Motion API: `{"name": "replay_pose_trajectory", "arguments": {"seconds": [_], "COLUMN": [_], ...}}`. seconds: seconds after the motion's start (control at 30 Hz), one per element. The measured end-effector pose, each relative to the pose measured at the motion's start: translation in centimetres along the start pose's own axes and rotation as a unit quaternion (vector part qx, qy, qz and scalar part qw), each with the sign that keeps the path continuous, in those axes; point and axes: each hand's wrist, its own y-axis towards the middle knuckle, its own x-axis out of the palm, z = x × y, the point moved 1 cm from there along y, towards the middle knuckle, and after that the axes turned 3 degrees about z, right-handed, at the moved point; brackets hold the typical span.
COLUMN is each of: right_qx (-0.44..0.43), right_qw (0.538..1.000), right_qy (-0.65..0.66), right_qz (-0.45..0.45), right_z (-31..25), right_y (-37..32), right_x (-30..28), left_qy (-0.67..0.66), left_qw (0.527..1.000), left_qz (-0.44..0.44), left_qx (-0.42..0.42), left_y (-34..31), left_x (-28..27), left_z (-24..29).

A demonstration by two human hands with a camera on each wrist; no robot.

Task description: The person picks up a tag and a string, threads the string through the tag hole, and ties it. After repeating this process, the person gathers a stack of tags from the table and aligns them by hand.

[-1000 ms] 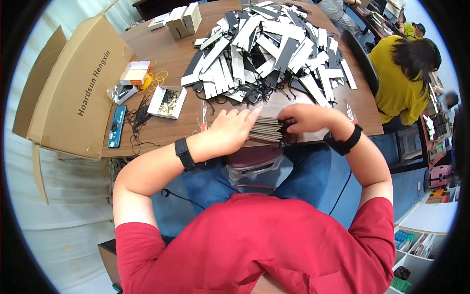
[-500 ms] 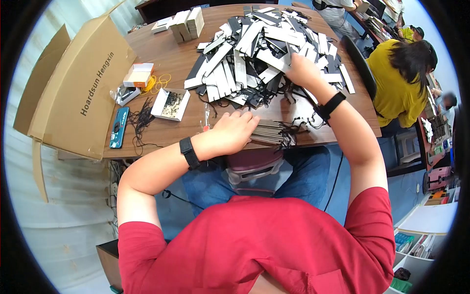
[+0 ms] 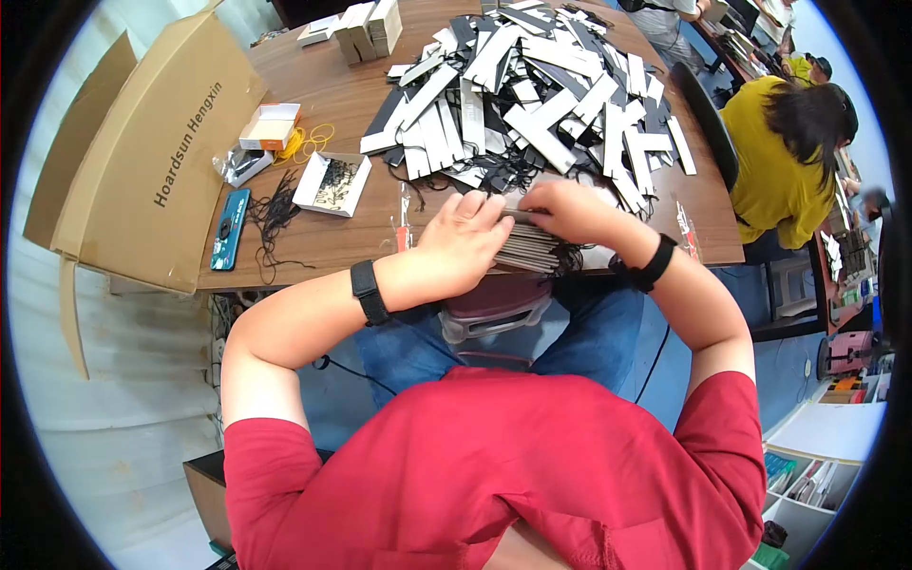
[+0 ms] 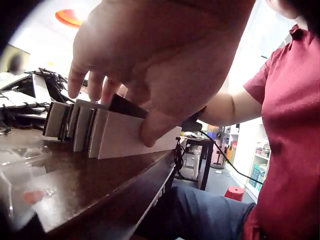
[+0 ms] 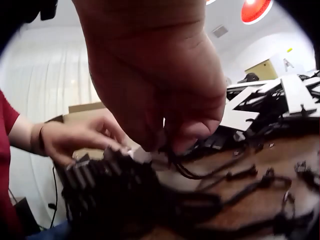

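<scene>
A row of hang tags (image 3: 528, 253) stands on edge near the table's front edge, black cords bunched at its right end. My left hand (image 3: 458, 245) holds the row from the left. In the left wrist view its thumb lies against the nearest pale tag (image 4: 122, 135), and the other fingers reach over the top. At the far right side of the row, my right hand (image 3: 572, 215) pinches a hang tag near its corded end. Black cord (image 5: 184, 172) trails from those fingertips in the right wrist view. A dark-faced tag (image 4: 126, 107) slants behind the nearest tag.
A large heap of black and white tags (image 3: 475, 109) covers the table beyond my hands. To the left are a white box of small black cords (image 3: 334, 185), a phone (image 3: 229, 231), yellow bands (image 3: 306, 142) and a big carton (image 3: 161, 161). Stacked blocks (image 3: 370, 30) stand behind.
My right hand left the row, reached to the heap, and is back at the row with a tag. The left hand has stayed on the row.
</scene>
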Motion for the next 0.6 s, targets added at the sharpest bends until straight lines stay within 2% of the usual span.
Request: {"name": "replay_pose_trajectory", "arguments": {"seconds": [0.07,0.13,0.17,0.2,0.27,0.33,0.37,0.47,0.5,0.6], "right_qx": [-0.058,-0.025,-0.010,0.087,0.085,0.159,0.170,0.130,0.116,0.239], "right_qw": [0.998,0.993,0.986,0.981,0.985,0.949,0.943,0.938,0.935,0.950], "right_qy": [0.019,0.106,0.149,0.157,0.047,-0.148,-0.200,-0.256,-0.248,-0.028], "right_qz": [0.035,-0.039,-0.075,-0.078,0.143,0.227,0.206,0.193,0.224,0.199], "right_z": [0.2,0.7,0.9,1.2,2.2,2.5,3.6,4.2,4.2,3.8], "right_y": [0.1,0.5,0.7,1.0,2.0,2.2,2.3,2.2,1.9,2.1], "right_x": [0.6,0.1,-0.4,-1.1,-1.8,-2.9,-2.4,-1.3,-1.3,-2.7], "left_qy": [0.009,0.006,-0.019,-0.040,-0.082,-0.082,-0.081,-0.092,-0.089,-0.085], "left_qw": [1.000,1.000,0.999,0.998,0.993,0.994,0.994,0.994,0.994,0.994], "left_qz": [0.006,0.001,-0.032,-0.050,-0.085,-0.070,-0.062,-0.048,-0.053,-0.055], "left_qx": [0.001,-0.005,-0.016,-0.020,-0.028,-0.033,-0.035,-0.018,-0.022,-0.028], "left_y": [0.1,-0.1,-0.4,-0.4,-0.2,-0.2,-0.2,-0.2,-0.2,-0.3], "left_x": [-0.2,-0.1,0.5,0.7,0.6,0.6,0.5,0.1,0.1,0.4], "left_z": [-0.1,-0.4,-0.7,-0.9,-1.1,-0.9,-0.9,-0.9,-0.9,-1.0]}}
